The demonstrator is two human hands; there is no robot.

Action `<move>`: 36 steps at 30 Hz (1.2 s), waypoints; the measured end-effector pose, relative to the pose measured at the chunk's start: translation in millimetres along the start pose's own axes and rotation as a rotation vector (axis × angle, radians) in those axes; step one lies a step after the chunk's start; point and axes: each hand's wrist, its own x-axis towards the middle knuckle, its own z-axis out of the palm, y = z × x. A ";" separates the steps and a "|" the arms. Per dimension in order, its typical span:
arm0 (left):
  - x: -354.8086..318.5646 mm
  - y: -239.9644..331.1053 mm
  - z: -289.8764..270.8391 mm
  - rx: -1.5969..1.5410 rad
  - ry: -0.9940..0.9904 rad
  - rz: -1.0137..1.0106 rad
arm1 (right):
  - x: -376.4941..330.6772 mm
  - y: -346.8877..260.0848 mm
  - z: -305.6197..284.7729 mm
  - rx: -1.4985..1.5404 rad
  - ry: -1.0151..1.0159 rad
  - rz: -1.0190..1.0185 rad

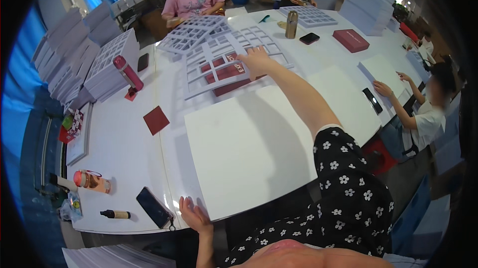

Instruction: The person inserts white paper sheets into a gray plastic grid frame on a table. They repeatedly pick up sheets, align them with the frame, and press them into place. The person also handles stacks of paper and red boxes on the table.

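Red box [226, 74]: flat, under white grid insert [219, 64], table's far middle.
My right hand [256, 61]: arm outstretched, fingers spread flat on insert.
My left hand [195, 215]: fingers spread, at white board's [249, 148] near corner.

a white table [124, 153] carries a large white board [249, 148], white lattice grids [226, 56] over a dark red box [226, 74], a red square card [156, 119], a black phone [154, 207], an orange bottle lying down [92, 181], a small dark bottle [115, 214], a pink flask [128, 72] and a red box [351, 40].
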 end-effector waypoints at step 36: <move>-24.5 87.5 -38.0 -0.215 -0.278 -0.003 | -372.8 -78.6 -20.8 0.293 0.267 -0.058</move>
